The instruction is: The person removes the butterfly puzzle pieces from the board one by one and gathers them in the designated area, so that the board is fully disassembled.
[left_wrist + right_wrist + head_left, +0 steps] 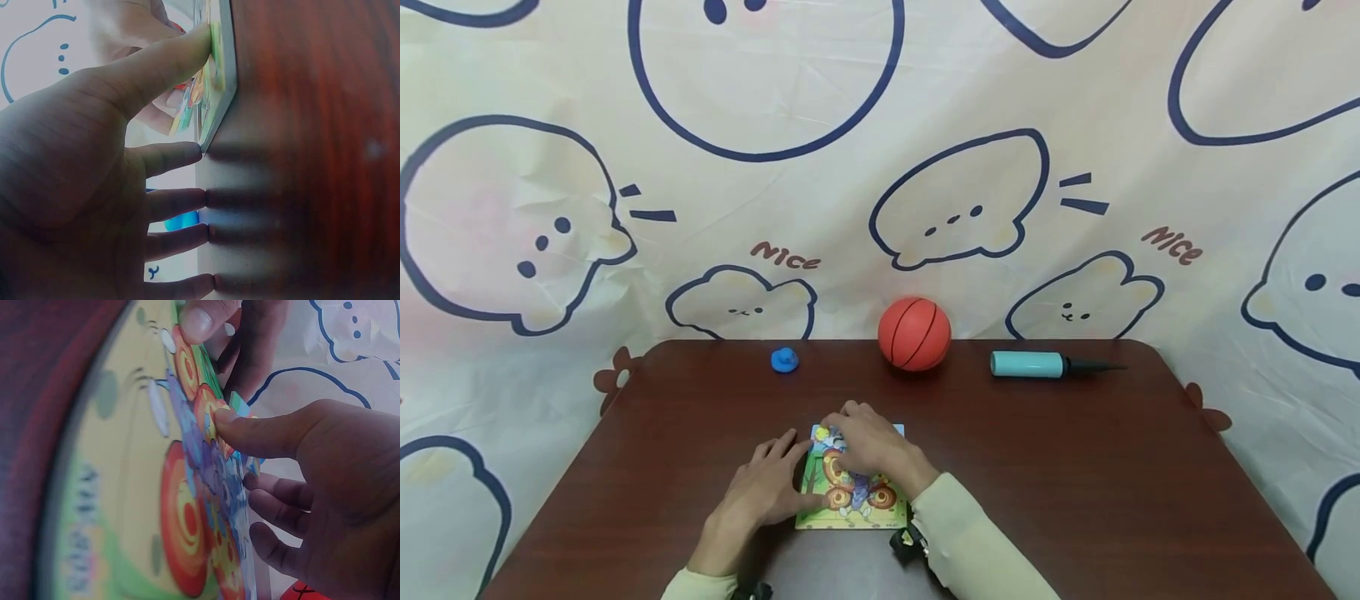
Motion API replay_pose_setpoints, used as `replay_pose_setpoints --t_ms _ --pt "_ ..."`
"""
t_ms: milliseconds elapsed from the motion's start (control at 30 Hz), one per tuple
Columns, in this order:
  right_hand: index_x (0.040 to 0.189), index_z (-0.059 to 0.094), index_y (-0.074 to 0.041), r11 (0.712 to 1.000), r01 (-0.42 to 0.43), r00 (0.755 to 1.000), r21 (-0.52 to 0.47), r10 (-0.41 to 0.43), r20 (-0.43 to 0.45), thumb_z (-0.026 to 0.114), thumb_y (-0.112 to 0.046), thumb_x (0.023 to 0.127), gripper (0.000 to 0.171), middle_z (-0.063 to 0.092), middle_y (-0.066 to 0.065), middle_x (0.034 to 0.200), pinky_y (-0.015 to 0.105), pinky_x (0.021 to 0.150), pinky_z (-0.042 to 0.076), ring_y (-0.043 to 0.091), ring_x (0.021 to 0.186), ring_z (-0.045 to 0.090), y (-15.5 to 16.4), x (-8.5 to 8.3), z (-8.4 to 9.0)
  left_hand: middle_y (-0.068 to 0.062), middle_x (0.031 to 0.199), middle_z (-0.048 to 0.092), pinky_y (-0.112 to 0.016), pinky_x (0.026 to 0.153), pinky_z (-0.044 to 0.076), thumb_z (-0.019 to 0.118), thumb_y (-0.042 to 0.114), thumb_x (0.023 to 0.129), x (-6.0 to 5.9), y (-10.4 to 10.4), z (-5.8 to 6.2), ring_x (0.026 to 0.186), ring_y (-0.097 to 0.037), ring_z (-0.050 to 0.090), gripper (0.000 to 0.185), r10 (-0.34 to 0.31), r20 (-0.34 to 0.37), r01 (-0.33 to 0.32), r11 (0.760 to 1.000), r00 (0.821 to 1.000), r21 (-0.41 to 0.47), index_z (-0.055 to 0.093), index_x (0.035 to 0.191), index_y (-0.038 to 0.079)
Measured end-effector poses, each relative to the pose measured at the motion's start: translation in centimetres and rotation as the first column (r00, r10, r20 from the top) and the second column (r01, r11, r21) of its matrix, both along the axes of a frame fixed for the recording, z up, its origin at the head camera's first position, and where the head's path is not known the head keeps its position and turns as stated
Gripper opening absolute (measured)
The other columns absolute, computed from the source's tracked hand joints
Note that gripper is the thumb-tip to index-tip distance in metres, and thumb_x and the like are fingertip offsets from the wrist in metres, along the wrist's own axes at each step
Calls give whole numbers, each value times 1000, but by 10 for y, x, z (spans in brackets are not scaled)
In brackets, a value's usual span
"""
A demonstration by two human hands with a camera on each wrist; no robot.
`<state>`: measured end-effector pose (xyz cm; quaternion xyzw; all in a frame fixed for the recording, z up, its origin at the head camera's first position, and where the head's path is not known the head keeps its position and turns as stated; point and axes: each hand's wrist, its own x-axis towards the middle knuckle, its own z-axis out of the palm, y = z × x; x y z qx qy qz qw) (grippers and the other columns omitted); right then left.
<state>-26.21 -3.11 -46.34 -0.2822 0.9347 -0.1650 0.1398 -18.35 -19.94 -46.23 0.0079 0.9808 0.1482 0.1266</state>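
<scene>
A flat, colourful jigsaw puzzle board (887,521) with a butterfly picture lies on the brown table. My left hand (767,487) is at its left side; in the left wrist view the thumb (187,50) rests on the board while the straight fingers reach the tabletop and the board's edge. Over the board's upper part, my right hand (874,446) pinches a small puzzle piece (237,403) between thumb and fingers. The piece is tilted, its corner raised off the picture, as the left wrist view also shows. Part of the board's top is hidden by the right hand.
Along the table's far edge stand a small blue toy (785,360), a red ball (914,334) with black lines, and a light-blue hand pump (1028,364) with a black nozzle. A cartoon-printed cloth (835,192) hangs behind the table.
</scene>
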Motion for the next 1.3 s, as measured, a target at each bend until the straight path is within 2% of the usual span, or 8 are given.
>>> replay_pose_setpoints --t_ms 200,300,500,733,867,1100,1300 --pt "133 56 -35 999 -4 998 -38 2 -70 76 -37 82 55 56 -3 125 33 88 50 13 107 48 4 5 -4 -16 156 32 -72 96 36 73 68 67 -1 0 1 136 -44 34 97 -10 -7 10 1000 1000 -5 45 145 18" --pt "132 58 -34 997 16 997 -79 -22 -75 73 -36 85 49 59 -4 118 29 83 50 11 98 51 5 6 -7 -16 156 32 -72 96 36 73 68 68 -1 0 0 136 -44 34 96 -10 -6 10 1000 1000 -2 45 145 18" --pt "126 63 -30 972 79 996 -222 -85 -14 70 -28 89 37 63 -5 110 25 74 49 8 85 53 5 5 -10 -16 156 31 -72 97 35 73 68 68 -1 0 2 137 -44 33 96 -11 -5 11 1000 1000 0 45 145 18" --pt "118 67 -34 917 154 987 -367 -129 91 64 -26 93 26 62 -9 86 23 57 44 8 67 52 7 6 -13 -16 156 32 -71 98 35 73 68 68 -1 0 1 137 -44 33 96 1 11 -1 1000 1000 1 45 145 17" --pt "112 69 -34 895 171 985 -412 -142 101 64 -27 94 21 63 -11 88 22 58 44 6 69 53 10 7 -13 -15 157 31 -71 99 35 73 68 68 -1 0 0 138 -43 33 96 9 18 -9 1000 1000 0 45 145 18" --pt "104 72 -33 872 182 983 -454 -161 85 67 -25 91 17 67 -12 90 23 66 47 4 77 56 21 6 -9 -16 157 31 -71 98 35 72 70 68 -2 -1 0 138 -43 33 96 -4 16 4 1000 1000 8 45 145 18" --pt "104 72 -33 866 188 982 -463 -162 96 67 -25 90 17 66 -12 88 23 64 47 5 76 56 33 6 -6 -17 156 32 -71 98 35 73 70 66 -2 -2 0 137 -44 33 98 -3 7 3 1000 1000 4 46 144 18"
